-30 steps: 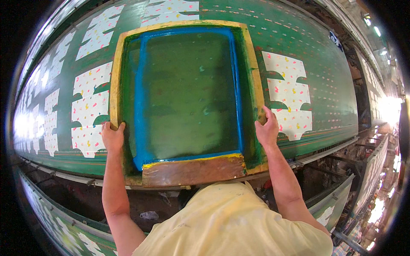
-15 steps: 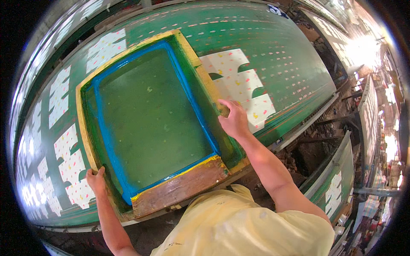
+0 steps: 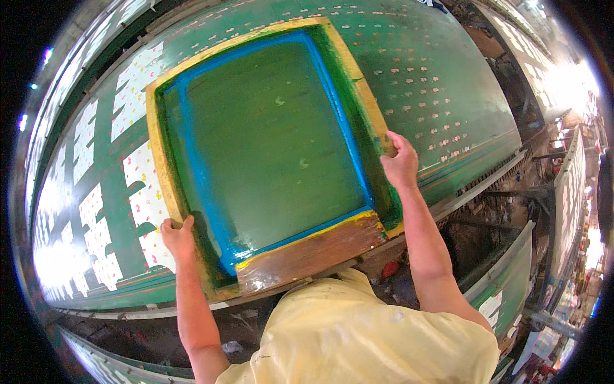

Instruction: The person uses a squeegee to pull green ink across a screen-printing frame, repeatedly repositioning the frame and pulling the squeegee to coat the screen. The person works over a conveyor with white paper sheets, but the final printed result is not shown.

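Note:
A screen-printing frame (image 3: 157,137) with yellowish wooden sides, blue-edged borders and green mesh (image 3: 275,141) lies over the long green table. My left hand (image 3: 177,238) is closed round its left side near the front corner, thumb on top. Further back, my right hand (image 3: 400,163) grips the right side in the same way. A brown wooden squeegee (image 3: 307,256), yellow paint along its far edge, rests across the frame's near end. Neither hand touches it. Whether the frame lies flat or slightly lifted is hard to tell; what lies beneath it is hidden.
White cut pieces with small coloured spots (image 3: 148,201) lie in rows on the green table (image 3: 435,77), left of the frame. Rows of small pale marks run across the right part. A metal rail (image 3: 476,182) edges the table, and another green table (image 3: 505,281) stands at right.
Both hands have carried the frame to the right, along with the squeegee on it. It now hides the spotted white pieces that showed on its right; more pieces show at its left.

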{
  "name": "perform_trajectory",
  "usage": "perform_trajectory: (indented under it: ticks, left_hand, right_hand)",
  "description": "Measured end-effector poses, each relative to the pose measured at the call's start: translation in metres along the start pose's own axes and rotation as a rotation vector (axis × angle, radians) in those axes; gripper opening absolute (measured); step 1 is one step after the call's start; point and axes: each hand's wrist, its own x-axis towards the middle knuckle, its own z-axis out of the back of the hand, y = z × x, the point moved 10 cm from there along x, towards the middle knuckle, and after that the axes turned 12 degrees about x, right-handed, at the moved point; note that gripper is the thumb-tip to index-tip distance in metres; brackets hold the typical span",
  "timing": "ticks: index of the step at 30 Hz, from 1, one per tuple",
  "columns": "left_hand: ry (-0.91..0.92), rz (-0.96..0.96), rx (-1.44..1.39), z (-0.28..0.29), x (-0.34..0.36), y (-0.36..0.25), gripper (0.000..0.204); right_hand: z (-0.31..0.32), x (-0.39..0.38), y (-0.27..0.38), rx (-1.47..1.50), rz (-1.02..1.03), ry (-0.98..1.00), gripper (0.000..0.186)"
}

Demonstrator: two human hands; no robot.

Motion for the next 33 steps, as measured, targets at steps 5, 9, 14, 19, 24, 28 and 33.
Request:
perform_trajectory:
  ticks: [5, 9, 14, 19, 24, 28, 33]
  left_hand:
    - [0.012, 0.026, -0.138, -0.013, -0.038, -0.066, 0.043]
    - [0.005, 0.027, -0.124, -0.02, -0.052, -0.092, 0.044]
    - [-0.023, -0.018, -0.098, -0.023, -0.059, -0.109, 0.047]
    - [-0.012, 0.012, -0.077, -0.029, -0.062, -0.112, 0.048]
    - [-0.008, 0.017, -0.063, -0.034, -0.06, -0.11, 0.049]
    - [0.045, 0.015, -0.03, -0.043, -0.058, -0.106, 0.049]
    - [0.099, 0.046, 0.024, -0.051, -0.058, -0.095, 0.059]
  right_hand:
    - [0.04, 0.033, -0.045, 0.044, -0.009, 0.018, 0.072]
    - [0.056, 0.048, -0.072, 0.133, -0.091, 0.029, 0.068]
    - [0.067, 0.058, -0.083, 0.095, -0.076, 0.057, 0.069]
    - [0.072, 0.061, -0.083, 0.047, -0.046, 0.06, 0.069]
    - [0.071, 0.058, -0.08, 0.054, -0.062, 0.093, 0.069]
    - [0.069, 0.055, -0.071, -0.012, -0.071, 0.152, 0.068]
    - [0.077, 0.006, 0.009, -0.402, 0.397, 0.142, 0.058]
